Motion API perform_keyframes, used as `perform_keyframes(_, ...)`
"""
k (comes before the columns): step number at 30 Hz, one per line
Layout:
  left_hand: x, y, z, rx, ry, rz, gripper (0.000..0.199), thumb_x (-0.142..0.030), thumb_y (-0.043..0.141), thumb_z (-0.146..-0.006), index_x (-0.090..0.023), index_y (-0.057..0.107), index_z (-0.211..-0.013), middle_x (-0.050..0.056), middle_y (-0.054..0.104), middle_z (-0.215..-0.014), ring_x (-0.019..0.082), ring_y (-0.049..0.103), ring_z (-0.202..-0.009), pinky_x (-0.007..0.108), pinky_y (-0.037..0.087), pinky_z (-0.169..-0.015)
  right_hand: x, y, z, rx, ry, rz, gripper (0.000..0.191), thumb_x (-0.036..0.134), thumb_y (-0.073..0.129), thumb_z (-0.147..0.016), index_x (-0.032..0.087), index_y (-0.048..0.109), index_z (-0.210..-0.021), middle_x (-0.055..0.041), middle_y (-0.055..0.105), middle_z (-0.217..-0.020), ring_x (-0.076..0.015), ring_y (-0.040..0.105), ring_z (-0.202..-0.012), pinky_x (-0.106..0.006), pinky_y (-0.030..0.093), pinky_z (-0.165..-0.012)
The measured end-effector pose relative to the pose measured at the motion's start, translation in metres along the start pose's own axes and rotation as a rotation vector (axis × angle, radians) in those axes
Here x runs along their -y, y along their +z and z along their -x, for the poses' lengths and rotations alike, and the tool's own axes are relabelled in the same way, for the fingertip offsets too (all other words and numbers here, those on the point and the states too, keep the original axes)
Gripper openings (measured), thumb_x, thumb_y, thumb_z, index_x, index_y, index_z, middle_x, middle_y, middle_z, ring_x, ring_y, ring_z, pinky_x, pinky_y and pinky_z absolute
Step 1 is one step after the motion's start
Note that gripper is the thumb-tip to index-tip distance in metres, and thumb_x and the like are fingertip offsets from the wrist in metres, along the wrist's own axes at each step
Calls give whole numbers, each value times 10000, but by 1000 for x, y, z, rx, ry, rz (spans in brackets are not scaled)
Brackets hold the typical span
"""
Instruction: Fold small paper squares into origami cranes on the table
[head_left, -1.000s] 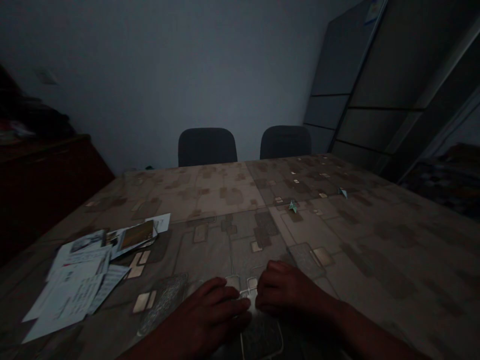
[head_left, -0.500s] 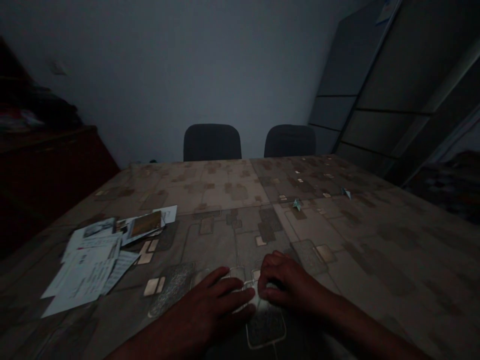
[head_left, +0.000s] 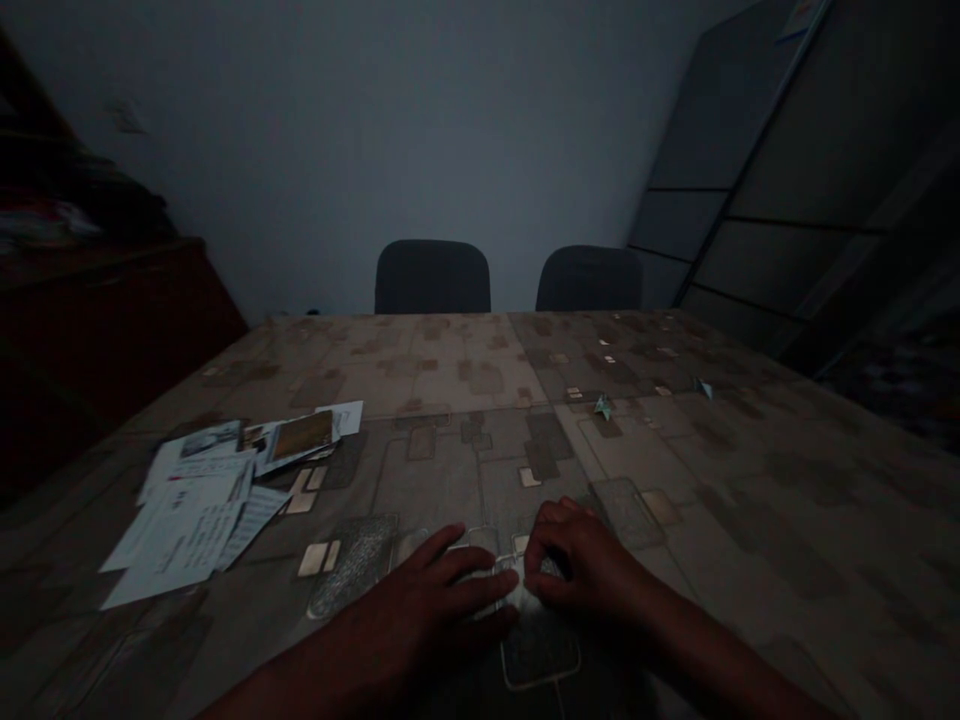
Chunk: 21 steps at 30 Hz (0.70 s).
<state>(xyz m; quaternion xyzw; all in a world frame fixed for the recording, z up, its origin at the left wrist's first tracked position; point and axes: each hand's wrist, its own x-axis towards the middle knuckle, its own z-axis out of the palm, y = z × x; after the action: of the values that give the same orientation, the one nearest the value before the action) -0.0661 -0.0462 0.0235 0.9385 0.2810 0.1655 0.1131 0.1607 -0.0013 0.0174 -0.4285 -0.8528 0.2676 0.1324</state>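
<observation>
My left hand (head_left: 442, 600) rests low over the patterned tablecloth (head_left: 420, 480) at the bottom centre, its fingers apart and pointing right. Just right of its fingertips is my right hand (head_left: 574, 560), with thumb and index finger curled together in a ring. A pale patch shows between the two hands; whether it is a small item or part of the cloth's pattern cannot be made out. Anything pinched in my right fingertips is too dark and small to tell.
Papers (head_left: 187, 520) and cards (head_left: 302, 436) lie at the left. Two small greenish folded pieces, one nearer (head_left: 603, 406) and one farther (head_left: 703, 388), sit at the right. Two dark chairs (head_left: 433, 278) (head_left: 590, 279) stand behind the table, a red-brown cabinet (head_left: 112, 340) at the far left.
The whole view has shifted slightly, so things appear a little farther right. The ring of my right thumb and index finger looks a bit rounder; my left hand has barely changed.
</observation>
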Motion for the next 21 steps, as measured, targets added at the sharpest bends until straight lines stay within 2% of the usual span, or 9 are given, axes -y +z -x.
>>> perform_keyframes(4, -3, -6, -1, 54, -35, 14, 401, -103, 511, -924, -296, 519, -1276, 16, 631, -1284, 202, 546, -1170, 487, 331, -1094, 1, 2, 0, -19, 22, 3, 76, 108, 671, -688, 178, 672, -717, -19, 624, -794, -210, 538, -850, -314, 316, -737)
perform_keyframes(7, -2, -3, -1, 98, -76, 19, 412, -106, 521, -918, -279, 503, -1291, 21, 626, -1291, 208, 547, -1174, 482, 334, -1094, 0, 3, 1, -24, 16, -6, 77, 110, 670, -691, 181, 670, -718, -15, 622, -791, -206, 538, -850, -312, 316, -740)
perform_keyframes(10, 1, 11, 1, 41, -63, -10, 421, -144, 532, -923, -332, 497, -1298, 0, 637, -1276, 220, 548, -1180, 507, 319, -1096, 0, 3, 1, -25, 8, -15, 78, 115, 673, -693, 187, 671, -722, -14, 621, -796, -206, 537, -851, -313, 318, -740)
perform_keyframes(14, 4, 29, 4, -60, -130, -54, 320, -257, 525, -931, -281, 547, -1249, 52, 692, -1167, 239, 610, -1103, 474, 418, -1030, 0, 0, 0, -3, 17, -40, 82, 117, 700, -682, 186, 674, -716, -15, 625, -808, -213, 542, -871, -324, 319, -762)
perform_keyframes(21, 3, 34, 1, -163, -178, -81, 270, -361, 545, -907, -248, 643, -1132, 79, 739, -1029, 246, 684, -939, 428, 553, -845, -2, 0, 0, 17, 27, -72, 88, 128, 719, -684, 191, 672, -723, -9, 626, -830, -213, 539, -879, -336, 311, -786)
